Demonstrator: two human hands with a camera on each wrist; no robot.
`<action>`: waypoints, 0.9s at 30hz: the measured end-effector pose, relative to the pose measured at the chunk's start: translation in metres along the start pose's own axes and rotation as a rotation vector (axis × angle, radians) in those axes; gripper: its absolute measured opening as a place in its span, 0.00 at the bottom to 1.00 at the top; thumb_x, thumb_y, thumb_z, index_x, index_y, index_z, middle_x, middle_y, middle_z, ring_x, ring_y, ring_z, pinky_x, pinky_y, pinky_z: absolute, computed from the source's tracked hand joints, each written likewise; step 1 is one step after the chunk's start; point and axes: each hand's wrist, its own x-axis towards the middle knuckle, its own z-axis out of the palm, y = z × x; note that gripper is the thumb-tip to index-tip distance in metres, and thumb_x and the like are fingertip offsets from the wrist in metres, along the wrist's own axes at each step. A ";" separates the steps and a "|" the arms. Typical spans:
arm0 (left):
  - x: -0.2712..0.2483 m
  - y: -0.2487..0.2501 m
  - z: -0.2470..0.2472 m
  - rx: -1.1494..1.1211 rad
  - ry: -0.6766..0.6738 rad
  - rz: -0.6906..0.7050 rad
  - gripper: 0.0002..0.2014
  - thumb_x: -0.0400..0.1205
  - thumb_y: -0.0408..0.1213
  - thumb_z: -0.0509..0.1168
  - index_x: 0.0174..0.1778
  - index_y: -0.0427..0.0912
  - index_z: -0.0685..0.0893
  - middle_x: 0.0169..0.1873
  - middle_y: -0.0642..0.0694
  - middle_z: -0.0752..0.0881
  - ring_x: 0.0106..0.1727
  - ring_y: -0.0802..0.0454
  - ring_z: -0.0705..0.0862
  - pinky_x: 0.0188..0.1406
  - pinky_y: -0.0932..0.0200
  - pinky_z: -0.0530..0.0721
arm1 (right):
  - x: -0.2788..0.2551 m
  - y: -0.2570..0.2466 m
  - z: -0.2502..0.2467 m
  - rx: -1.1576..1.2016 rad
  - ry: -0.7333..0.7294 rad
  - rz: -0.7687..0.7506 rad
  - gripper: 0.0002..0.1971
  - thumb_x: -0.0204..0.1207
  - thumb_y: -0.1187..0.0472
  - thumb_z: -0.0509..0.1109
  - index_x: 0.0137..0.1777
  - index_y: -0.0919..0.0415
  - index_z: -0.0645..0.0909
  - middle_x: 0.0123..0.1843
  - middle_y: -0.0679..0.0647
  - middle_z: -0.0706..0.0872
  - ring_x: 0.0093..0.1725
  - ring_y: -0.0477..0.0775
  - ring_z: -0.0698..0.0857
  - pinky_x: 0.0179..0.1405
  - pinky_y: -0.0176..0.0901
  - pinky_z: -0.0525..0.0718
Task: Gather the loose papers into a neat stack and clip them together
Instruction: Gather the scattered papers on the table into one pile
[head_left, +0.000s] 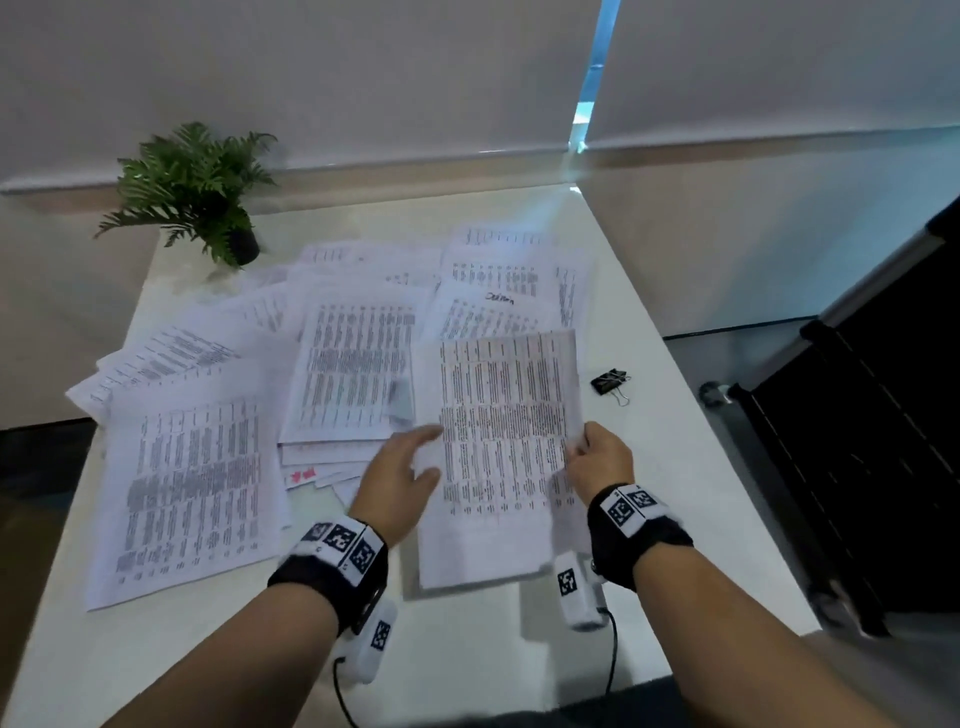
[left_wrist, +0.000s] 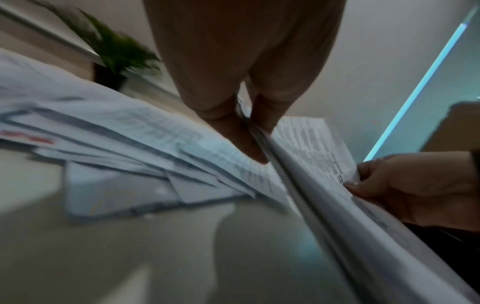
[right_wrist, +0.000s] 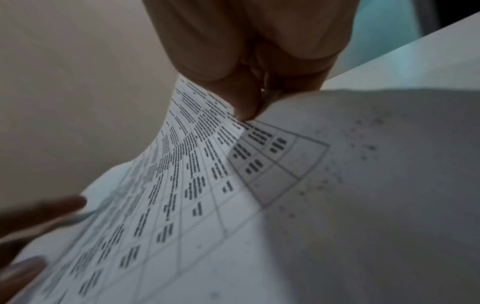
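Several printed sheets lie scattered and overlapping over the white table. I hold a small stack of papers lifted off the table near its front middle. My right hand pinches the stack's right edge; thumb and fingers close on the sheets in the right wrist view. My left hand is at the stack's left edge, and the paper edge runs between its thumb and fingers. A black binder clip lies on the table, right of the stack.
A small potted fern stands at the table's far left corner. A large loose sheet lies at the front left. A dark chair or cabinet frame stands off the table's right edge. The table's right and front strips are bare.
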 end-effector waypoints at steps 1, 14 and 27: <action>0.000 0.002 0.016 0.061 -0.078 -0.014 0.25 0.81 0.30 0.66 0.73 0.56 0.76 0.73 0.52 0.76 0.61 0.55 0.81 0.69 0.56 0.78 | 0.000 0.019 -0.010 -0.016 0.020 0.043 0.16 0.76 0.72 0.61 0.29 0.58 0.63 0.27 0.51 0.70 0.34 0.54 0.73 0.25 0.38 0.67; 0.011 0.028 0.166 0.335 -0.495 -0.005 0.26 0.79 0.38 0.69 0.75 0.47 0.77 0.67 0.44 0.80 0.64 0.48 0.82 0.67 0.60 0.77 | 0.009 0.141 -0.089 -0.382 0.012 0.128 0.14 0.73 0.74 0.61 0.52 0.58 0.81 0.53 0.61 0.82 0.45 0.61 0.84 0.39 0.41 0.77; 0.034 0.021 0.153 0.179 -0.276 0.006 0.16 0.78 0.34 0.69 0.62 0.46 0.86 0.57 0.47 0.73 0.53 0.60 0.84 0.46 0.74 0.81 | 0.040 0.109 -0.074 -0.487 0.180 -0.038 0.15 0.67 0.71 0.70 0.52 0.55 0.85 0.65 0.58 0.75 0.62 0.63 0.76 0.59 0.57 0.76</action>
